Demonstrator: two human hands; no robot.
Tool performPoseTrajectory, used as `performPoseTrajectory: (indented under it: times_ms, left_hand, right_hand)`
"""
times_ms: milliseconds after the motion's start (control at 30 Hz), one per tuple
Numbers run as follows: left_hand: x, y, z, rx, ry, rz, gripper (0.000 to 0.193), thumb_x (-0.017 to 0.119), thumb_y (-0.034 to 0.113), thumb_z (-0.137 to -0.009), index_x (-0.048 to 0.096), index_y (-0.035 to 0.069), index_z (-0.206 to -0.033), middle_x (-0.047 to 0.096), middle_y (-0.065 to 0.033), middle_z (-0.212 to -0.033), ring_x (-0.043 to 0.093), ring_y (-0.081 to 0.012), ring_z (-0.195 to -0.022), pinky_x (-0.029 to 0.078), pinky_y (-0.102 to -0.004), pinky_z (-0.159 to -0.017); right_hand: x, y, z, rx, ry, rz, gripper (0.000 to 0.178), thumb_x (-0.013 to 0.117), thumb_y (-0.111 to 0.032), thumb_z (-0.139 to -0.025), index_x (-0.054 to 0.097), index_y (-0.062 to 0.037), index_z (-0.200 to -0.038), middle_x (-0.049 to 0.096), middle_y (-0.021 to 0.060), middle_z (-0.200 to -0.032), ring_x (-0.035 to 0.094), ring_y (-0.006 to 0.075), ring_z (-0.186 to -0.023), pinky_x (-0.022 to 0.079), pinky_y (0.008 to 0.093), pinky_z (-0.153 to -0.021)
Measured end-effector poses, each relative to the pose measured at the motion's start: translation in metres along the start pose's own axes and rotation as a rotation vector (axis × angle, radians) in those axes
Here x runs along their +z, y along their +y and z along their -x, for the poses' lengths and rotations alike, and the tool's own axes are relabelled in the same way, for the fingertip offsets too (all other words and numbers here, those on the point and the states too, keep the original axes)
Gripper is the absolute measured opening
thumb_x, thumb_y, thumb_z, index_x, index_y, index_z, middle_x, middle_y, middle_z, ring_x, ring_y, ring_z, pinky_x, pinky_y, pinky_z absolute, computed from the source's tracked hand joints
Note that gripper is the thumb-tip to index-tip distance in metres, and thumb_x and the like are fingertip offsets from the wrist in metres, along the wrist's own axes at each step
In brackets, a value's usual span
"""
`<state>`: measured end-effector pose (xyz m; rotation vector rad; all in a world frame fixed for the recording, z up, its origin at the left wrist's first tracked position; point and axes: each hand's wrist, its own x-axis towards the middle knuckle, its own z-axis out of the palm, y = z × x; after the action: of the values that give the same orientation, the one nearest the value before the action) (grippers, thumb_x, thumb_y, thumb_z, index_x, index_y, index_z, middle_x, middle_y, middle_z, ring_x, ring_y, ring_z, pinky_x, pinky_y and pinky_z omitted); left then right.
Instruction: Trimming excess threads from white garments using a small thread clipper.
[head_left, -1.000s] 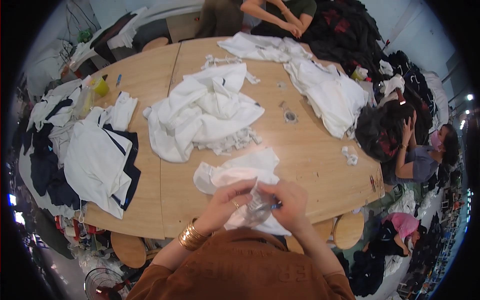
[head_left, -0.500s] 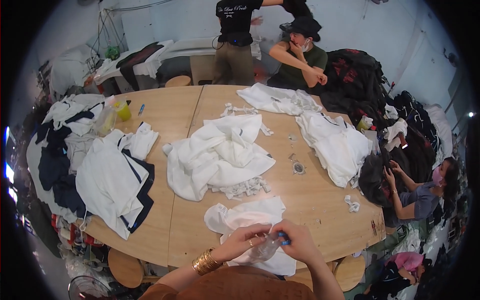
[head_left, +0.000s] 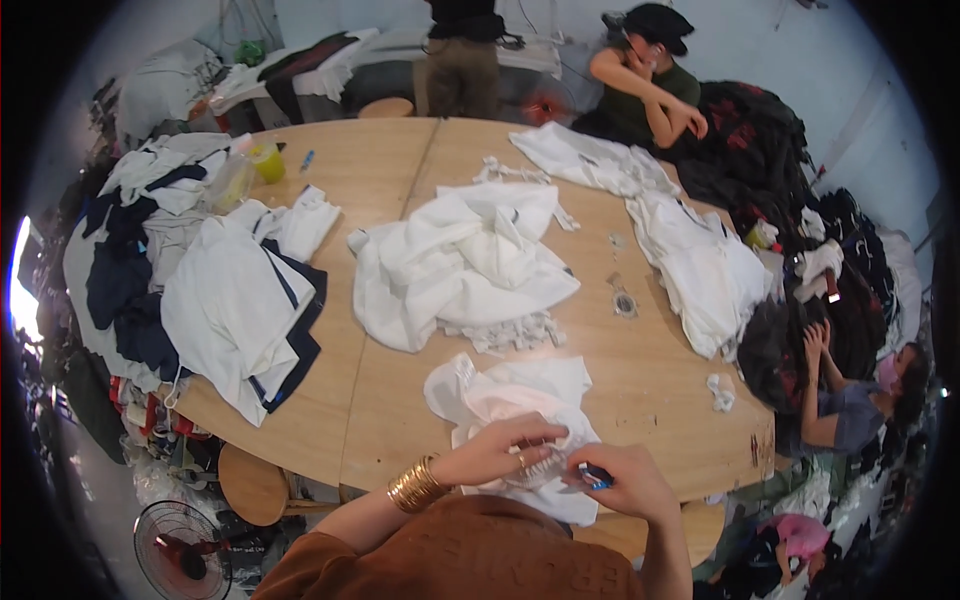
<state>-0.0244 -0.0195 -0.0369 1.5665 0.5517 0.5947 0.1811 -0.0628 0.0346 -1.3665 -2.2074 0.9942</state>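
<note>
At the near table edge a white garment [head_left: 535,385] lies bunched in front of me. My left hand [head_left: 500,447], gold bangles at its wrist, is closed on a fold of this cloth, its fingers bent over it and the thumb mostly hidden. My right hand [head_left: 628,480] grips a small blue-handled tool [head_left: 597,475] just right of that fold; the tool's tip is too small to make out. Beyond lies a larger heap of white garments [head_left: 460,260], with several pale fabric scraps [head_left: 505,333] along its near side.
White and navy garments [head_left: 230,310] cover the left side; more white ones [head_left: 690,270] lie right. A cup of yellow drink [head_left: 267,163] and a watch-like round object [head_left: 624,303] sit on the wooden table [head_left: 400,430]. Co-workers stand and sit around. A fan [head_left: 185,550] is lower left.
The view has tilted, so the table sits higher in the picture. My hands have moved slightly apart, the right one turning the blue tool. The fold between them hangs lower.
</note>
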Motion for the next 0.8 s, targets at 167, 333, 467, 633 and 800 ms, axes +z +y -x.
performPoseTrajectory:
  times_ms: [167,333,467,633,800]
  left_hand:
    - [-0.003,0.004,-0.004,-0.035,0.133,0.220,0.023,0.051,0.014,-0.087,0.054,0.001,-0.106,0.050,-0.0051,-0.092,0.047,-0.0121,-0.085,0.039,-0.0247,-0.076]
    - [0.001,0.006,-0.004,-0.039,0.282,0.244,0.024,0.053,0.013,-0.086,0.052,0.000,-0.107,0.047,-0.0009,-0.089,0.045,-0.0093,-0.082,0.038,-0.0224,-0.073]
    - [0.001,0.012,0.000,-0.157,0.318,0.338,0.030,0.059,0.006,-0.082,0.052,-0.005,-0.108,0.051,-0.0002,-0.092,0.048,-0.0065,-0.082,0.041,-0.0201,-0.073]
    - [0.004,0.003,0.003,-0.140,0.448,0.503,0.032,0.059,0.006,-0.082,0.051,-0.005,-0.111,0.057,-0.0043,-0.098,0.051,-0.0084,-0.089,0.043,-0.0224,-0.079]
    - [0.008,0.012,0.003,-0.109,0.418,0.461,0.029,0.058,0.005,-0.083,0.050,-0.004,-0.109,0.057,-0.0040,-0.096,0.051,-0.0084,-0.089,0.043,-0.0226,-0.080]
  right_hand:
    - [0.016,-0.007,-0.008,-0.129,0.078,0.018,0.020,0.065,-0.011,-0.069,0.057,-0.0129,-0.087,0.060,0.0035,-0.074,0.058,0.0226,-0.061,0.044,0.0292,-0.052]
    - [0.011,-0.018,0.003,-0.110,0.026,0.326,0.027,0.062,-0.012,-0.070,0.055,-0.0162,-0.095,0.054,0.0014,-0.071,0.057,0.0211,-0.061,0.043,0.0318,-0.049]
    - [0.007,-0.021,0.012,-0.221,-0.073,0.091,0.029,0.064,-0.012,-0.068,0.057,-0.0171,-0.096,0.053,0.0003,-0.073,0.057,0.0208,-0.061,0.043,0.0307,-0.049]
    - [0.014,-0.022,0.004,0.243,0.429,-0.029,0.039,0.071,-0.028,-0.070,0.057,-0.0081,-0.100,0.053,0.0038,-0.066,0.049,0.0127,-0.054,0.040,0.0253,-0.050]
    - [0.037,-0.004,-0.012,0.403,0.642,-0.397,0.027,0.069,-0.023,-0.075,0.059,-0.0041,-0.091,0.044,-0.0013,-0.059,0.036,0.0056,-0.055,0.031,0.0203,-0.049]
